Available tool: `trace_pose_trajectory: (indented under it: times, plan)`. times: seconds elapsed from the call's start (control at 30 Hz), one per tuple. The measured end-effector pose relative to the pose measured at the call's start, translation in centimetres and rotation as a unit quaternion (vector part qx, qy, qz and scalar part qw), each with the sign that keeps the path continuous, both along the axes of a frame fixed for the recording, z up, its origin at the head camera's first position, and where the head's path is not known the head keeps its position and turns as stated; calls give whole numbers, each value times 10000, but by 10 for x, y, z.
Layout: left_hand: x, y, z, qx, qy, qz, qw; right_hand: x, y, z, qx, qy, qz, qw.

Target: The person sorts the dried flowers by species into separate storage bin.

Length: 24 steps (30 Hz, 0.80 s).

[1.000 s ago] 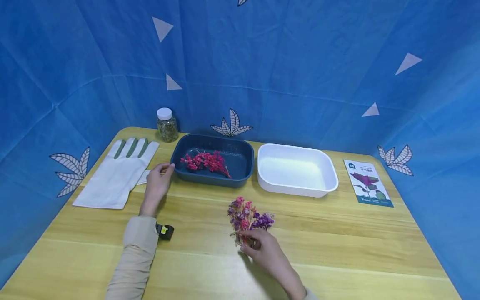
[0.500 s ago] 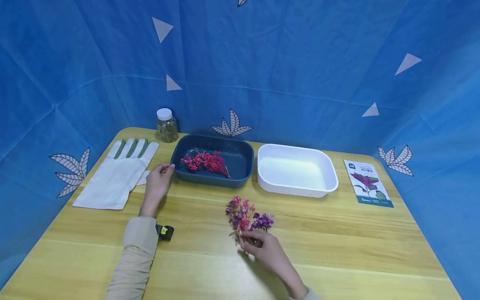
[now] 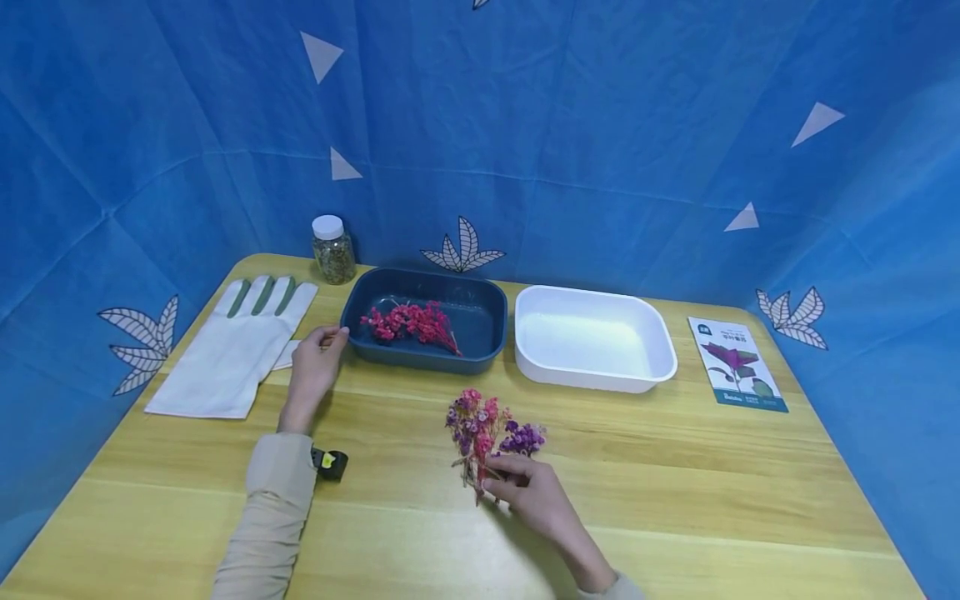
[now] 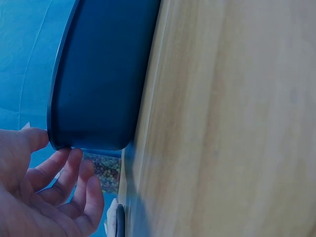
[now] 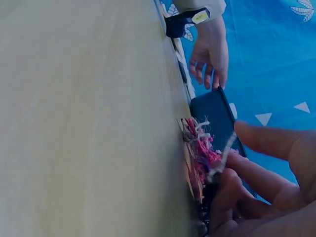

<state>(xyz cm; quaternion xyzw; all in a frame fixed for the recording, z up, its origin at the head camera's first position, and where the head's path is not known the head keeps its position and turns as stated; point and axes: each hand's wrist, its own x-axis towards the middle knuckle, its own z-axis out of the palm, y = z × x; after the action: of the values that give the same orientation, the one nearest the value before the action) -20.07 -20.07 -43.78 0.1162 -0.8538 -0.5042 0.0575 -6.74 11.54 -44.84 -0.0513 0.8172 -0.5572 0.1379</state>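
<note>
On the near middle of the table lies a small bunch of pink and purple dried flowers (image 3: 474, 423), with a deeper purple cluster (image 3: 523, 438) at its right. My right hand (image 3: 542, 504) is at the stems; in the right wrist view its thumb and fingers pinch a thin pale strand (image 5: 228, 150). Further left, my left hand (image 3: 313, 371) holds the corner of a dark blue tub (image 3: 420, 358), thumb at the rim and fingertips against the outer wall in the left wrist view. Magenta dried flower sprigs (image 3: 411, 322) lie inside this tub.
A white tub (image 3: 592, 379) stands right of the blue one. White work gloves (image 3: 217, 367) with green finger stripes lie at the left, and a white-lidded jar (image 3: 334, 257) stands behind them. A printed plant packet (image 3: 738, 367) lies far right. Blue cloth surrounds the table.
The pink and purple flowers have shifted slightly left and spread apart, with more stem showing below. My right hand has moved a little at the stems. My left hand stays at the blue tub.
</note>
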Motion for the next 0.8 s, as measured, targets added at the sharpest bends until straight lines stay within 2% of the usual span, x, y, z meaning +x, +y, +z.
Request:
trace_pose_trajectory:
  times: [0.1,0.17,0.33,0.4,0.63,0.8]
  plan:
    - [0,-1,0,-3,-27,7,10000,-1,-2,1,-121,-58,-323,9994]
    - [0,-1,1,-17,-40,4,10000,-2,-3,1,-18,54,-483,9988]
    - [0,-1,1,-15,-31,17,10000,-4,-7,4,847,856,-507,9914]
    - [0,-1,1,12,-42,20,10000,-4,-9,6,1163,994,-435,9873]
    - [1,0,1,52,-35,14,10000,-8,-16,8,1798,638,-252,9813]
    - [0,1,2,35,-42,5,10000,-11,-18,4,1815,505,-220,9818]
